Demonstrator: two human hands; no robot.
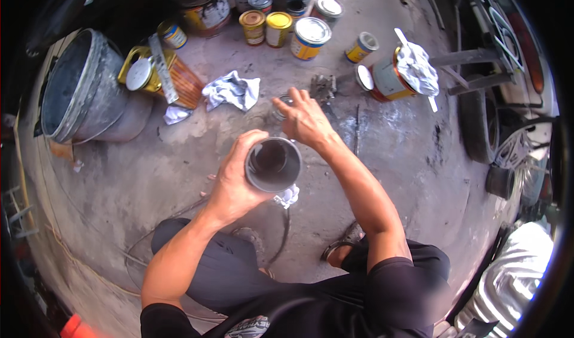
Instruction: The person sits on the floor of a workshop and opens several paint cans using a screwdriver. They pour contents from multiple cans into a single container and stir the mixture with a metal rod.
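My left hand (233, 182) is closed around a grey cylindrical cup (272, 187), whose dark inside shows from above. Just above and to the right, my right hand (305, 119) has its fingers spread over a small round container (280, 113) on the floor, mostly hidden by the hand; whether they touch it I cannot tell. Behind that hand lie a smeared metal item (323, 87) and a container with a white top (363, 78). A crumpled white cloth (233, 93) lies to the upper left, and a small crumpled wad (287, 197) below the cup.
Several paint cans (311, 39) stand at the back. A large bucket (84, 93) and a rectangular tin (182, 84) are at left, a cloth-topped can (388, 78) at right, beside metal frames (469, 57) and a tyre (478, 134). A hose (281, 242) crosses the floor between my legs.
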